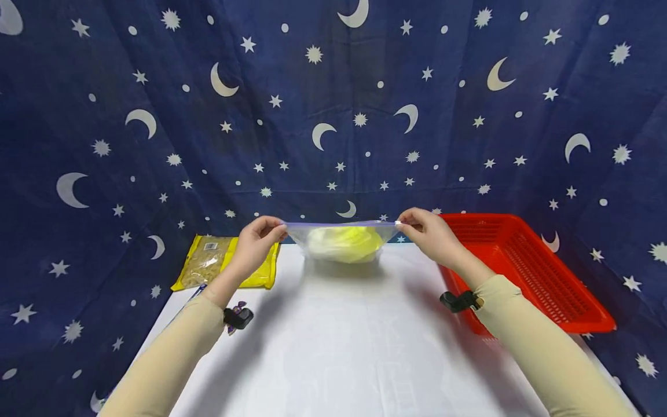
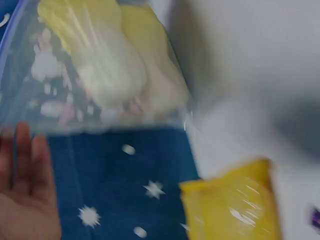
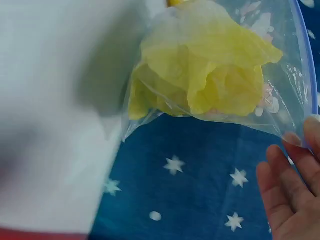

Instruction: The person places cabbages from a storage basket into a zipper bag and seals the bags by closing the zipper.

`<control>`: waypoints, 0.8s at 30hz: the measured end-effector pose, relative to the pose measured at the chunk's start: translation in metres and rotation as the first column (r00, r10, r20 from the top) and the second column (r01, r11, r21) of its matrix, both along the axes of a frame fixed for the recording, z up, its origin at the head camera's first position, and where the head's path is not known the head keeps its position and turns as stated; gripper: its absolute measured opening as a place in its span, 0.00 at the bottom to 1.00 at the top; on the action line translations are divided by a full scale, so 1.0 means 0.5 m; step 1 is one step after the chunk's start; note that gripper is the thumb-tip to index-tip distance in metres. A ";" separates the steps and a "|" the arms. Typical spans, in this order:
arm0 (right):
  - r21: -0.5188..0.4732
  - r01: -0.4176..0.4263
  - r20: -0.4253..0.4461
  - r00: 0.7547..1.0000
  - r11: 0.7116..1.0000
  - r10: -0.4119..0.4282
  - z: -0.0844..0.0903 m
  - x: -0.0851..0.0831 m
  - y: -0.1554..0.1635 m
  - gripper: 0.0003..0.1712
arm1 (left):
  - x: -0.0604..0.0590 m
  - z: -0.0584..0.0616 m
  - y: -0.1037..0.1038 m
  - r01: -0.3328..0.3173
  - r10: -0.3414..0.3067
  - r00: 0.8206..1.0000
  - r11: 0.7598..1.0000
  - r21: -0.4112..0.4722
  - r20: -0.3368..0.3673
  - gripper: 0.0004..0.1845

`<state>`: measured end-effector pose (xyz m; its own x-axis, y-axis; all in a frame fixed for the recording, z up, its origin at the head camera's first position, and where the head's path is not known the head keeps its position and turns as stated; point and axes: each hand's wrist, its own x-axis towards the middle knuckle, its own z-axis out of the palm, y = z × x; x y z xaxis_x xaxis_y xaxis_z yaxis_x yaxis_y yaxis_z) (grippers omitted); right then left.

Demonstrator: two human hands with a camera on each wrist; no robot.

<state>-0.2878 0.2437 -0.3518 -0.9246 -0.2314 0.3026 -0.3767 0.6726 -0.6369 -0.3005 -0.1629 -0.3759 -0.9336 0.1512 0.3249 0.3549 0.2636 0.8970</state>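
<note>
A clear zip bag [image 1: 297,233] hangs between my two hands over the far end of the table, its purple zip edge [image 1: 339,223] stretched level on top. Inside lie two pieces of napa cabbage [image 1: 346,243], white at one end and yellow and leafy at the other. With thumb and fingers, my left hand [image 1: 256,242] pinches the left top corner. My right hand [image 1: 428,233] pinches the right top corner, beside a small white slider [image 1: 398,222]. Pale rabbit prints show on the bag [image 2: 45,65] in the left wrist view.
A yellow packet [image 1: 203,263] with a see-through front lies at the back left. Near my left wrist is a purple wrapped candy [image 1: 239,307]. A red plastic basket [image 1: 542,278] stands on the right. The white-covered table [image 1: 333,347] reaches a starry blue curtain [image 1: 292,139].
</note>
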 end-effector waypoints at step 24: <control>0.402 -0.253 -0.086 0.946 0.880 0.311 -0.263 0.224 0.027 0.13 | 0.182 -0.204 -0.045 0.444 -0.450 0.875 0.601 -0.665 0.178 0.05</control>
